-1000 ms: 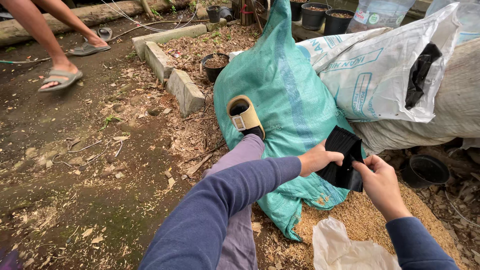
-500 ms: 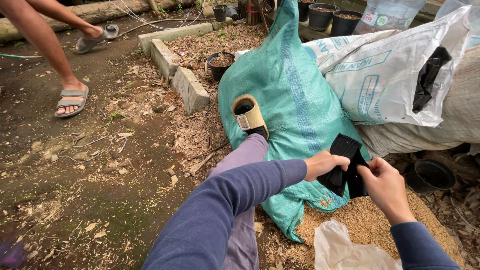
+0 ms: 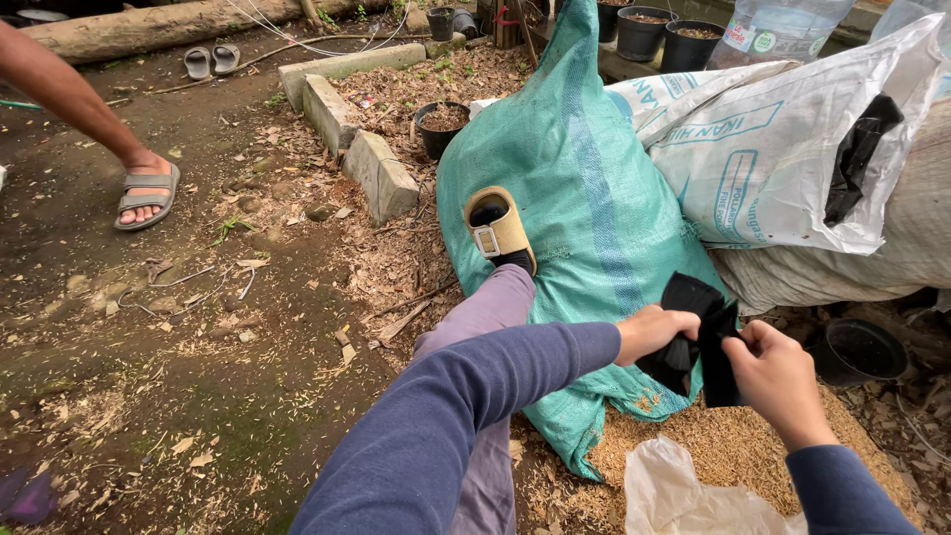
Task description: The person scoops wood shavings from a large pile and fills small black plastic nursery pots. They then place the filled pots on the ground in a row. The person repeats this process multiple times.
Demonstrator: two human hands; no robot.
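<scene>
Ground (image 3: pixel 198 396): bare damp soil, scattered dry leaves and husk.
Green sack (image 3: pixel 584 228): large woven bag, leaning upright against a white sack (image 3: pixel 783 159); the person's sandalled foot (image 3: pixel 500 233) rests on its side.
Husk pile (image 3: pixel 753 446): tan, heaped at the sack's base, under both hands.
Black plastic bag (image 3: pixel 698 342): small, floppy, held in the air between the hands, just above the husk pile and in front of the green sack.
Left hand (image 3: pixel 651 332): clenched on the bag's left edge.
Right hand (image 3: pixel 778 376): fingers pinching the bag's right edge.
Clear plastic sheet (image 3: pixel 684 495): crumpled, below the right hand.
Bystander's foot (image 3: pixel 147 190): grey sandal, far left.
</scene>
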